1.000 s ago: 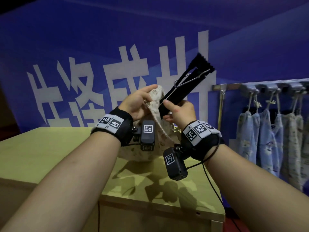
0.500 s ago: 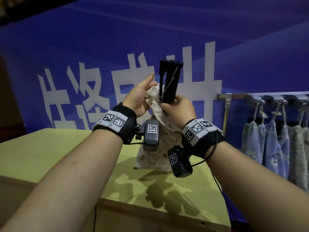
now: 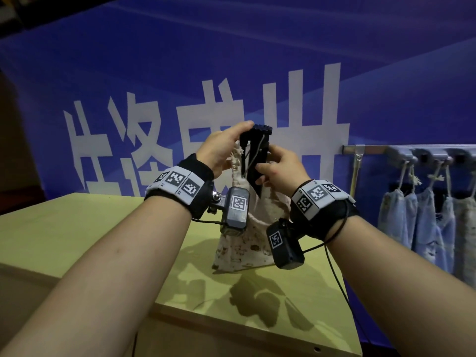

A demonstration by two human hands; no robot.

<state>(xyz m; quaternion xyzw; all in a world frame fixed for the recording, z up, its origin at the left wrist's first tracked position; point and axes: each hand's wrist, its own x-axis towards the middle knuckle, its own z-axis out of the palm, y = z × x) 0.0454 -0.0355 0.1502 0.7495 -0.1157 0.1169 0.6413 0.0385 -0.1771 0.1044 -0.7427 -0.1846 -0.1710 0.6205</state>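
Black clip bundle [image 3: 255, 153], upright above the table [image 3: 77, 228], lower tip against the cloth pouch [image 3: 244, 243] standing there. Top pinched by left hand [image 3: 221, 148]; side gripped by right hand [image 3: 280, 168], fingers curled.

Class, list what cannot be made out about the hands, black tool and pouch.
Head view only:
- Contents of the pouch: hidden by its cloth.
- What the black tool is: folded, partly covered by the right hand.
- Grip of the left hand on the pouch: hidden by its own back.
- Hanging bags: cut off by the right edge.
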